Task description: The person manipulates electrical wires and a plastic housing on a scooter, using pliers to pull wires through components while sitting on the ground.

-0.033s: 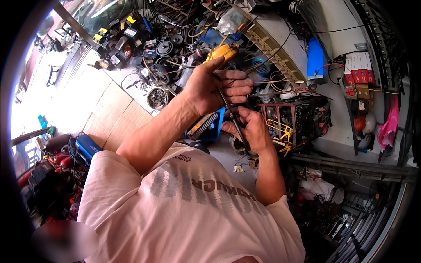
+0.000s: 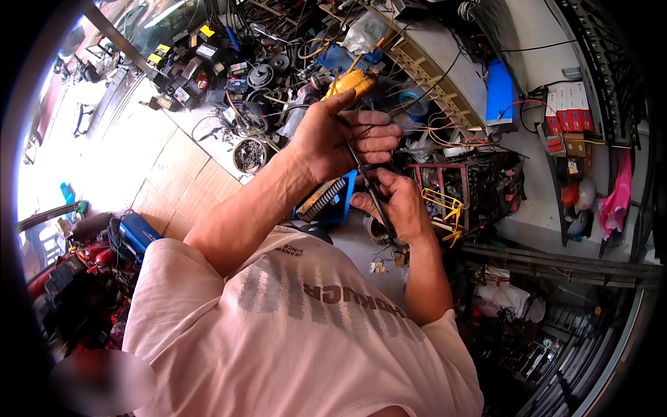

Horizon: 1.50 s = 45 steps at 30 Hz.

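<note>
- Right hand [image 2: 399, 208] is gripping a thin dark rod [image 2: 368, 182], fingers curled.
- Left hand [image 2: 344, 142] is showing an open palm at the rod's far end.

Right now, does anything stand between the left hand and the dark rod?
Nothing visible does. The dark rod, held in the right hand, extends up to the open left hand, its upper end overlapping the palm in view; whether they touch is unclear.
</note>
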### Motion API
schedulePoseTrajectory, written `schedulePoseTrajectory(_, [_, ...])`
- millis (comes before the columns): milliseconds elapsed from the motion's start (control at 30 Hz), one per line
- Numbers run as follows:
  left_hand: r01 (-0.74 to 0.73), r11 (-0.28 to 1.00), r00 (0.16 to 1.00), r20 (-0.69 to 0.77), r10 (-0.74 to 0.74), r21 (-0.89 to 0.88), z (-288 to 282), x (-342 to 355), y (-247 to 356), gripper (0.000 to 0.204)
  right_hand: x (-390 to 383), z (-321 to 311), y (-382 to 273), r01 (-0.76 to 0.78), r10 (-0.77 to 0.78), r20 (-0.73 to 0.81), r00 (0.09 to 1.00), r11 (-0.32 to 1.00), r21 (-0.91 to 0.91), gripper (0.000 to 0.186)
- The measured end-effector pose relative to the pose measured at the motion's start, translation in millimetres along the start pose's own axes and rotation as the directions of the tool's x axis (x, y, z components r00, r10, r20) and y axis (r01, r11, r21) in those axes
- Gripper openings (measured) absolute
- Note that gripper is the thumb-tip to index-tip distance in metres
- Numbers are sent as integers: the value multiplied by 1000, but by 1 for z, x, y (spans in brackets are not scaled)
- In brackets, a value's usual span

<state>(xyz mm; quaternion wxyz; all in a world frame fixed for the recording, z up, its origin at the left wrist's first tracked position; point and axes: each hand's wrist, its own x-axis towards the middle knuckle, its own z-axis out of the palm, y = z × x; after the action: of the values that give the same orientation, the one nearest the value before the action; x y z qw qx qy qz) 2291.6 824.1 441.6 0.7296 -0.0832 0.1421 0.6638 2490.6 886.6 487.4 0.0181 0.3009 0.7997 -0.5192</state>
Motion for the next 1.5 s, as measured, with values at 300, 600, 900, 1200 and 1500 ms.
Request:
schedulePoseTrajectory(300, [3,999,1000,-15,-2,32,4,-1,-4,66,-3,2,8,27,-26,-25,999,999,24,43])
schedulePoseTrajectory(600, [-15,999,999,-46,17,48,3,0,-6,71,-6,5,7,43,-41,-68,997,999,30,35])
schedulePoseTrajectory(900, [-2,1000,999,-36,2,0,-7,6,-3,68,-6,4,13,-44,45,-3,999,992,121,37])
schedulePoseTrajectory(1200, [0,997,1000,31,2,-81,-16,10,-3,65,1,3,3,-105,91,57,994,934,343,42])
schedulePoseTrajectory(1500, [-83,993,987,-147,70,-87,-10,8,-5,57,8,3,4,-193,171,95,981,918,347,41])
